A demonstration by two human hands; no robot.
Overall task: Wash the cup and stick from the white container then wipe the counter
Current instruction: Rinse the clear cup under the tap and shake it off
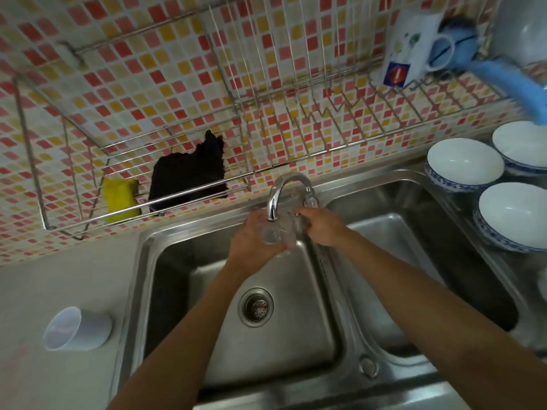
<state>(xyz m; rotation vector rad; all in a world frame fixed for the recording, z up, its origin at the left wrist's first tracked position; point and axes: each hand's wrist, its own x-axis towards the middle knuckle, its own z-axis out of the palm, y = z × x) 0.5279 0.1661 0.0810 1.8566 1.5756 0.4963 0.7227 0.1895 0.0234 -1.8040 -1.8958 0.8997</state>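
From the head camera, the left hand [251, 241] curls its fingers around a clear glass cup [273, 233] held just under the curved chrome faucet [284, 193], above the left steel sink basin [307, 335]. The right hand [321, 226], at 3 o'clock of the cup, touches its side, though its grip is too blurred to tell. Both forearms stretch forward; a white plastic container [78, 329] lies tipped on the counter [59, 279] at 8 o'clock.
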